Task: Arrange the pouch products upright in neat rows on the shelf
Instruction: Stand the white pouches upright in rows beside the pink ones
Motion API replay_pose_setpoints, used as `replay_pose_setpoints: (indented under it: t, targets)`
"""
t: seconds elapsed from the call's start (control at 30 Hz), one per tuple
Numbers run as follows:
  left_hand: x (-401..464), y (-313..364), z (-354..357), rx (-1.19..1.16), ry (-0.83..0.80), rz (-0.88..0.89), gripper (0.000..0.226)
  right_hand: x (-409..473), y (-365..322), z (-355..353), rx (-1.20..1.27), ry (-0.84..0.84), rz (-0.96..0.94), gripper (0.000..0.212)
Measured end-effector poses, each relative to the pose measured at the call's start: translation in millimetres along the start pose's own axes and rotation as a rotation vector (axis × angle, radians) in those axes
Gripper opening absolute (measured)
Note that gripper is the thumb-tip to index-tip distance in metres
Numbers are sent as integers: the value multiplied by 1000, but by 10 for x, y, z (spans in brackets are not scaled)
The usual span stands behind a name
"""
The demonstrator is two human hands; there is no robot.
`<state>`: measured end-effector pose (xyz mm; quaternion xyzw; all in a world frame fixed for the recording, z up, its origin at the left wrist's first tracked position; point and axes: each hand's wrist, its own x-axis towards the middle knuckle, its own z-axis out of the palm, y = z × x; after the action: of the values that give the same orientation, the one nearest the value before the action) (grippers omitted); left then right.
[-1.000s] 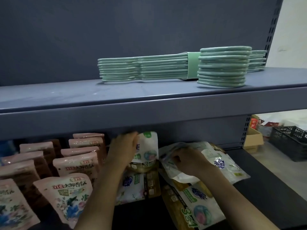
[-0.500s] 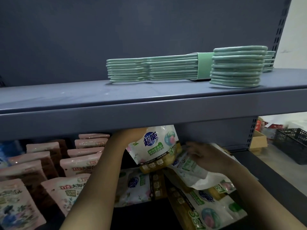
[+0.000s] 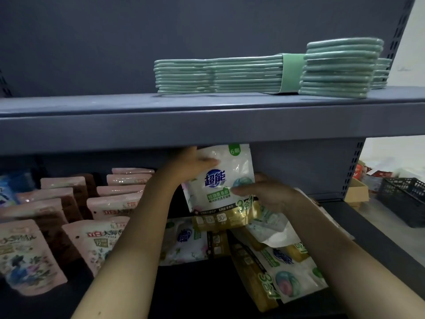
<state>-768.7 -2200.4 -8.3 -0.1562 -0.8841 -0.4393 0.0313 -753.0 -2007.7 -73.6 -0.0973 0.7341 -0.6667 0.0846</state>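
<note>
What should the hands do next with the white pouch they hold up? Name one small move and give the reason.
Probably set the white pouch down upright at the back of the lower shelf, beside the pink pouches. Both the left hand and the right hand grip it in the air, while the other white pouches lie flat in a heap below it.

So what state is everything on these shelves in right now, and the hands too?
White and gold pouch: upright, held up by both hands.
Left hand: grips the pouch's upper left edge.
Right hand: holds its right side.
Other white pouches: lying flat, overlapping, unsorted.
Pink pouches: standing in rows.
Green hangers: stacked flat on the upper shelf.
</note>
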Motion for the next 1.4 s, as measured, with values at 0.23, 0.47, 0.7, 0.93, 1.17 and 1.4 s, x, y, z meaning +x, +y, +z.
replay_pose_setpoints:
  t: [0.23, 0.47, 0.7, 0.93, 1.17, 1.4]
  targets:
    - [-303, -427, 191, -340, 21, -186, 47, 37, -78, -20, 43, 41, -21, 20]
    - [-218, -699, 311, -110, 132, -178, 53, 315, -75, 73, -86, 154, -68, 35]
    - [-28, -804, 331, 132, 396, -240, 30, 697, 36, 97, -549, 324, 29, 40]
    - [33, -998, 555, -105, 554, -275, 24, 774, 261, 183, -561, 363, 139, 44]
    - [56, -1239, 736, -155, 522, -322, 27, 813, 370, 105, -735, 301, 231, 21]
    - [45, -1330, 727, -106, 366, -344, 44, 897, 361, 128, -907, 306, 229, 25]
